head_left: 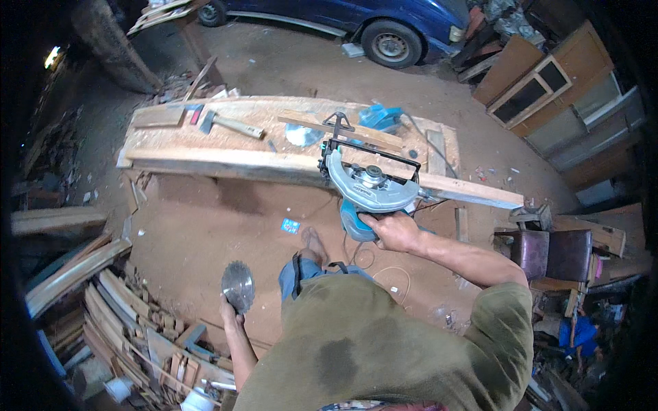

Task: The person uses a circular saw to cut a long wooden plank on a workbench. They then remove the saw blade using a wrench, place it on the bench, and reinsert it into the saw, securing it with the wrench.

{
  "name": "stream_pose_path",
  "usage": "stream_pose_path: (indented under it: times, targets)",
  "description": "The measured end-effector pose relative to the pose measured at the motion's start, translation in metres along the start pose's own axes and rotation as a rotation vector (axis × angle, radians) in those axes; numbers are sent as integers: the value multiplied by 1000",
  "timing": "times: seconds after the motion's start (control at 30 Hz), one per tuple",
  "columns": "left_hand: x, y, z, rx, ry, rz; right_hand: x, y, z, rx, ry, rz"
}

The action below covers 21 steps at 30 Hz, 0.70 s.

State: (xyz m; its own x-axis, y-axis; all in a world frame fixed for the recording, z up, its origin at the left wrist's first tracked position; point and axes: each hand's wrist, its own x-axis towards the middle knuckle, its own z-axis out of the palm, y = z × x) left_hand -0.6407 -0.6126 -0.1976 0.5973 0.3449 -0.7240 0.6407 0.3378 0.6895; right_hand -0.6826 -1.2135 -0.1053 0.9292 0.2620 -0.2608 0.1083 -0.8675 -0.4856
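Observation:
My left hand (232,312) holds a toothed, shiny circular saw blade (238,284) by its lower edge, out to the left above the dirt floor. My right hand (392,231) is wrapped round the teal handle of a circular saw (370,188). That saw lies tipped at the near edge of the workbench, over a long timber beam (240,162), its grey guard and round hub facing up. Behind it, a second round metal blade (302,135) lies on the bench, partly under a thin wooden strip (343,129).
The workbench (226,145) also carries a hammer (233,126), a short board (159,116) and another teal power tool (381,116). A blue vehicle (308,15) stands beyond. Wood offcuts (113,308) pile up at left; a dark chair (548,255) stands at right. Cords trail on the floor.

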Motion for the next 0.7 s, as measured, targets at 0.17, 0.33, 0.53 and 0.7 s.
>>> stream_pose_path:
  times: [0.17, 0.33, 0.53, 0.7]
  targets:
    - [7, 58, 157, 258, -103, 30, 8, 39, -45, -283, 133, -68]
    - [-35, 117, 259, 409, -435, 110, 0, 70, -20, -223, 240, 26]
    - [-92, 106, 349, 413, -563, 228, -24, 75, -15, -282, 395, -27]
    - [-196, 87, 417, 420, -776, 181, -38, 50, -24, 149, 389, 135]
